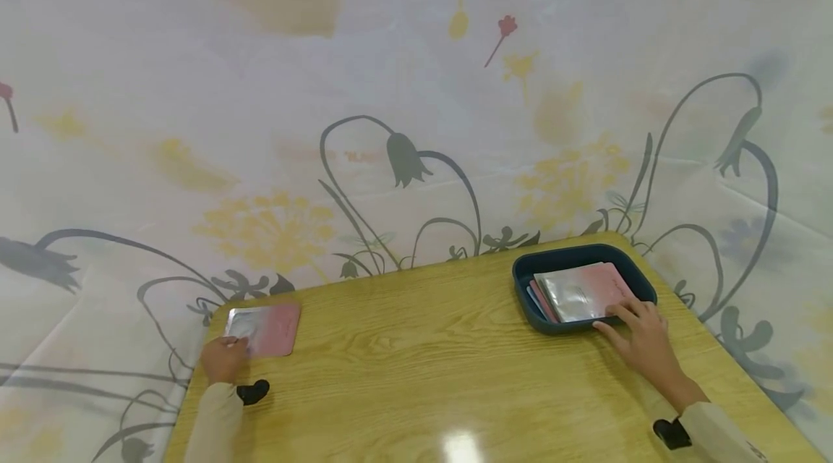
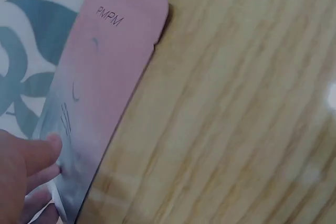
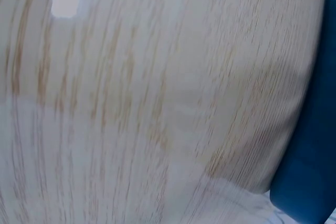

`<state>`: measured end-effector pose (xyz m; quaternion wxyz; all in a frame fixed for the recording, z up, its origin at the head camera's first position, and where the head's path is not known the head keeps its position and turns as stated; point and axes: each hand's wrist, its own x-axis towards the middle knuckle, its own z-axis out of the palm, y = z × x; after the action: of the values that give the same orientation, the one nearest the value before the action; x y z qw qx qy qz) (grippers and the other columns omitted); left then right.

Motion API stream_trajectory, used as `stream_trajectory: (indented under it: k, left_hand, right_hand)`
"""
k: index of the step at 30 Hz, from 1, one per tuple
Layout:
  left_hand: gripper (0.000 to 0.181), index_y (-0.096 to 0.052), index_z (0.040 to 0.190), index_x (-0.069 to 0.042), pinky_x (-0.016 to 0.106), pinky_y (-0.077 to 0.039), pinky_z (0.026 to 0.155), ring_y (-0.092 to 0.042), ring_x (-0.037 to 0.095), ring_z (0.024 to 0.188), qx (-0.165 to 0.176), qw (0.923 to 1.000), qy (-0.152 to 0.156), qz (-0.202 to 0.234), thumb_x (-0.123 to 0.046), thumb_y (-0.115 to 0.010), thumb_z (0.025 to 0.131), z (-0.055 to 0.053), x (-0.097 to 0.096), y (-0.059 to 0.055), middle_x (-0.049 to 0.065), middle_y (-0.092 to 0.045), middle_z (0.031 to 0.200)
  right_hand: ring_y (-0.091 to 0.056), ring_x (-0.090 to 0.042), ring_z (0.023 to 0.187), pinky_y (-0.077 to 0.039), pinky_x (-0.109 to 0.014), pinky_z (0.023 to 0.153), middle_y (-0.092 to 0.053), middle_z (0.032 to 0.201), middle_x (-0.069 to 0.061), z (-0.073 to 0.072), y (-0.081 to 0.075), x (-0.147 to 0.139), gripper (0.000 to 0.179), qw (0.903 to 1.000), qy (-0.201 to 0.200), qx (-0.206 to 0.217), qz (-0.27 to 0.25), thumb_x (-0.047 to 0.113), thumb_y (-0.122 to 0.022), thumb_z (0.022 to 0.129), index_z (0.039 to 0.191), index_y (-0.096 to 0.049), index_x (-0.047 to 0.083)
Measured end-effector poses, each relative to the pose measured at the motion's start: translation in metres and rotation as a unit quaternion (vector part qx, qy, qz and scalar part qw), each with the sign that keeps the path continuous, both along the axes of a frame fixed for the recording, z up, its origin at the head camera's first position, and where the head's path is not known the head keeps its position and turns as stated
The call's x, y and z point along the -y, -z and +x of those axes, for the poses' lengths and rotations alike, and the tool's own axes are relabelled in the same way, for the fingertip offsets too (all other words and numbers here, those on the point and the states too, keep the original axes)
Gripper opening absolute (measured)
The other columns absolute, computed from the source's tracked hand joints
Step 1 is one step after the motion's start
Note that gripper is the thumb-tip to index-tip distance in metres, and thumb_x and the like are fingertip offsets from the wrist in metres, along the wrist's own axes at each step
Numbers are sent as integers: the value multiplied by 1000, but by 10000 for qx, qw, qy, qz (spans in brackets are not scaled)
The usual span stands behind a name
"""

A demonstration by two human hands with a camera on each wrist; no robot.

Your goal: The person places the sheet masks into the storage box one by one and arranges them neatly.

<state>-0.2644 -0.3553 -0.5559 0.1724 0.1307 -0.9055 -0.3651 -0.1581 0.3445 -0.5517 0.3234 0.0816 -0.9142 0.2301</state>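
Note:
On the left of the table lies a pink-and-silver sachet (image 1: pixel 280 329), lettered "PMPM" in the left wrist view. My left hand (image 1: pixel 224 359) pinches its silver end, thumb (image 2: pixel 51 150) on top and fingers at the edge. A dark blue tray (image 1: pixel 530 260) at the back right holds several sachets, a pink-and-silver sachet (image 1: pixel 592 289) uppermost. My right hand (image 1: pixel 641 340) is at the tray's near right side, fingertips over the top sachet's corner and thumb by the outer rim. I cannot tell whether it grips anything there. The right wrist view shows the tray's wall (image 3: pixel 307 150) without the hand.
The wood-grain table (image 1: pixel 416 354) stretches between the two hands. Behind it and along both sides hangs a white cloth (image 1: pixel 416 87) printed with flowers. Each wrist has a dark strap, such as the left strap (image 1: pixel 252 392).

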Motion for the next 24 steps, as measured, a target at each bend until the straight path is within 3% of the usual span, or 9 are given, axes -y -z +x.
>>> stream_trajectory:
  k: [3, 5, 6, 10, 13, 18, 21, 24]
  left_hand:
    - [24, -64, 81, 22, 59, -45, 72, -56, 53, 79, -366, 9992, -120, -99, -1, -69, 75, 3, -12, 0, 34, -62, 77]
    - [26, -62, 84, 21, 59, -44, 73, -55, 52, 81, -233, 9994, -232, -144, -1, -70, 73, 4, -17, 0, 35, -61, 81]
    - [29, -61, 88, 20, 59, -43, 73, -54, 52, 83, -90, 9994, -257, -194, -3, -71, 73, 4, -19, 0, 35, -60, 86]
    - [50, -50, 115, 9, 63, -38, 79, -47, 53, 100, 1000, 9941, -207, -375, -14, -70, 76, 1, -25, -4, 36, -52, 109]
    - [60, -43, 124, 3, 63, -38, 78, -48, 52, 100, 1436, 9881, 175, -516, -19, -70, 76, -1, -29, -8, 36, -51, 115]
    - [64, -36, 127, 8, 55, -45, 73, -54, 51, 94, 1348, 9860, 969, -152, -10, -70, 76, 1, -34, -14, 41, -50, 117]
    - [62, -32, 132, 7, 51, -47, 77, -50, 52, 107, 1272, 9826, 1335, 221, -2, -65, 80, 0, -34, -14, 40, -44, 127]
    - [59, -27, 137, 7, 42, -48, 78, -44, 51, 116, 1341, 9742, 1683, 678, 6, -52, 84, 0, -35, -19, 40, -39, 133]
  right_hand:
    - [-43, -35, 85, -31, -58, 67, -54, 88, -6, -1, 0, -1, 29, 10000, 4, -14, 25, 12, -84, 63, 84, -65, 7]
    - [-43, -35, 84, -32, -58, 67, -54, 88, -6, -2, -1, -1, 29, 10000, -13, -39, 53, 11, -84, 63, 84, -65, 7]
    - [-43, -35, 83, -32, -58, 67, -54, 88, -6, -3, -1, -1, 29, 10000, -27, -50, 60, 11, -84, 63, 84, -65, 7]
    - [-43, -35, 82, -32, -57, 66, -55, 87, -7, -3, -2, -1, 29, 9999, -50, -81, 58, 9, -84, 61, 84, -65, 6]
    - [-44, -36, 83, -32, -57, 65, -55, 87, -6, -2, -2, -1, 29, 10000, -24, -78, 44, 9, -84, 61, 84, -65, 6]
    - [-44, -36, 84, -32, -57, 66, -55, 87, -6, -2, -1, -2, 29, 10000, -3, -71, 42, 10, -84, 61, 84, -65, 7]
    - [-43, -35, 84, -31, -56, 66, -55, 87, -5, -2, 1, -2, 29, 10000, -3, -48, 33, 10, -84, 61, 83, -65, 7]
    - [-43, -33, 83, -30, -54, 65, -55, 88, -4, -1, 2, -2, 29, 10000, -2, -16, 0, 9, -84, 61, 83, -65, 9]
